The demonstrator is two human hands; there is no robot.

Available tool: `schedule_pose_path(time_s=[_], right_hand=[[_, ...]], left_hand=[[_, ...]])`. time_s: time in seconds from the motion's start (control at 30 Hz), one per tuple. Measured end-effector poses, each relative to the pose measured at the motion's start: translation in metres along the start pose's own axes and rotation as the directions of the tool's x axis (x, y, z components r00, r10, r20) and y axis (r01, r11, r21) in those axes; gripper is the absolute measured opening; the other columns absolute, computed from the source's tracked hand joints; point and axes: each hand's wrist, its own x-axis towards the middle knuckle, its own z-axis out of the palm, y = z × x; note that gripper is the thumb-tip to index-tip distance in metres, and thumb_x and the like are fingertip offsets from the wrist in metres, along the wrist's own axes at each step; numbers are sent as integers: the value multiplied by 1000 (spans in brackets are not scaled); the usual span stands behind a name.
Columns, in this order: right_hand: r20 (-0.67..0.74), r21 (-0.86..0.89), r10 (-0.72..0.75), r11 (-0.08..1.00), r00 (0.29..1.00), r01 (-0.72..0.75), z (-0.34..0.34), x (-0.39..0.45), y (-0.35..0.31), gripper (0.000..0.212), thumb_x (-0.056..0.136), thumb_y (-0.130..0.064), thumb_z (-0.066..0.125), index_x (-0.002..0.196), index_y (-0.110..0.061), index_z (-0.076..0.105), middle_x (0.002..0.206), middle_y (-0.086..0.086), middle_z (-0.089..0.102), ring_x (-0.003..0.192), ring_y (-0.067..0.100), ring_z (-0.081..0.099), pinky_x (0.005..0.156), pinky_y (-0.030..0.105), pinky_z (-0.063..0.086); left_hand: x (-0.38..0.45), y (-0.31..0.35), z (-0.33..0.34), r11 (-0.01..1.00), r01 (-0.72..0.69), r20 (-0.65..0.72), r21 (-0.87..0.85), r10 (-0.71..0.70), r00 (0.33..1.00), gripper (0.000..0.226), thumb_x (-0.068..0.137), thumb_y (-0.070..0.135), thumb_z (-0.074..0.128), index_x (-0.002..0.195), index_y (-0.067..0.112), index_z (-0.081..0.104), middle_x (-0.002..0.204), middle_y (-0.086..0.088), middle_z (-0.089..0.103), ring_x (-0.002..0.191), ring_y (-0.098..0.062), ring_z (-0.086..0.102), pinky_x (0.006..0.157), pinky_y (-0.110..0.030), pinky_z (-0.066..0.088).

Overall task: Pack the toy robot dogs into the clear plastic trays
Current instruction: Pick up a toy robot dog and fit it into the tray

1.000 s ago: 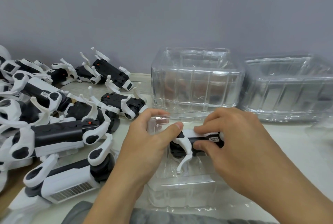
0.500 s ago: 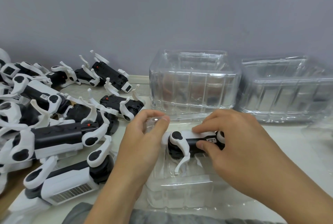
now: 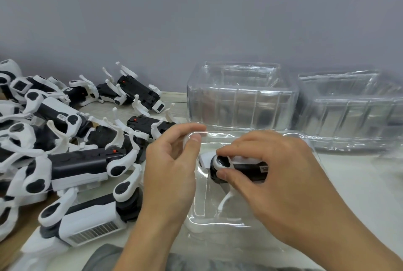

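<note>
Your right hand (image 3: 277, 174) grips the toy robot dog (image 3: 237, 167) from above, thumb and fingers curled round its black body, with the dog lying on its side low in the clear plastic tray (image 3: 218, 216) in front of you. Your left hand (image 3: 172, 166) pinches the tray's far-left rim between thumb and forefinger.

The likeliest trouble is the thin white leg (image 3: 225, 201) that sticks out toward you. If you press the body down before that leg finds its recess, it could bend or snap, or spring the dog back out. The tray looks thin and flexible, so a hard push from the right hand may buckle it or slide it on the table (image 3: 359, 183) should your left pinch slip. Your right wrist also hides the dog's rear half, so I cannot tell whether that end is seated.

A small white label on the dog's body, just by your right fingers, carries print too small to read. The nearest loose dog (image 3: 87, 220) in the pile at your left shows a barcode-like sticker, also unreadable. No brand is legible on the stacked trays (image 3: 239, 98) behind.
</note>
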Motion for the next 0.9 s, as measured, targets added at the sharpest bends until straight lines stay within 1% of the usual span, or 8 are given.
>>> schedule_pose_path(time_s=[0.17, 0.33, 0.43, 0.53, 0.63, 0.7, 0.83, 0.9], right_hand=[[30, -3, 1, 1000, 1000, -1, 2, 0, 0, 8, 82, -35, 77, 90, -34, 76, 86, -22, 66, 89, 6, 60, 80, 35, 50], [12, -102, 20, 995, 1000, -19, 2, -2, -1, 10, 85, -38, 66, 89, -33, 73, 80, -21, 63, 85, 4, 58, 75, 31, 52], [13, -164, 69, 984, 998, -66, 0, -3, 2, 10, 85, -38, 64, 89, -33, 72, 79, -20, 63, 83, 3, 58, 73, 31, 52], [17, -191, 113, 976, 993, -108, -3, -3, 4, 9, 85, -38, 66, 93, -38, 70, 83, -24, 63, 84, 0, 57, 73, 23, 48], [21, -215, 156, 965, 988, -148, -8, -3, 6, 14, 84, -40, 63, 97, -43, 66, 86, -29, 59, 87, -5, 54, 69, 13, 40], [21, -222, 181, 960, 983, -172, -11, -3, 8, 16, 83, -42, 61, 98, -45, 63, 86, -30, 56, 89, -10, 50, 67, 8, 35], [41, -232, 182, 958, 982, -168, -8, -3, 7, 18, 86, -48, 55, 104, -47, 58, 91, -30, 50, 95, -12, 44, 68, 8, 33], [53, -229, 177, 960, 983, -161, -5, -3, 6, 20, 89, -48, 55, 108, -45, 60, 96, -29, 49, 96, -7, 45, 72, 11, 38]], left_hand=[[0, 0, 1, 1000, 17, 2, 16, -17, 1000, 28, 95, 2, 58, 91, 23, 76, 93, 10, 76, 97, -5, 68, 82, -13, 48], [-1, 1, 2, 991, 134, 11, -23, -134, 991, 30, 97, 5, 52, 95, 20, 77, 99, 5, 77, 105, -12, 68, 101, -38, 49], [-1, 3, 4, 984, 177, 17, -10, -177, 984, 30, 100, 7, 49, 101, 21, 75, 102, 8, 77, 108, -6, 67, 105, -37, 46], [-1, 4, 3, 988, 128, -41, 92, -125, 991, 29, 99, 6, 50, 97, 22, 75, 95, 13, 76, 98, 0, 68, 96, -33, 51], [-1, 1, 2, 970, 126, -111, 207, -104, 988, 28, 94, 7, 53, 81, 23, 72, 74, 15, 69, 76, -6, 63, 78, -39, 53], [0, 0, 1, 959, 175, -136, 223, -147, 980, 24, 92, 10, 55, 75, 20, 68, 63, 11, 63, 65, -14, 59, 66, -39, 47], [-1, -1, 3, 925, 323, -59, 202, -318, 946, 20, 93, 26, 57, 78, 14, 66, 66, 3, 66, 56, -15, 60, 51, -29, 45], [-3, 0, 5, 915, 341, 29, 215, -355, 934, 24, 92, 34, 58, 79, 17, 67, 69, -2, 67, 58, -16, 62, 52, -29, 49]])
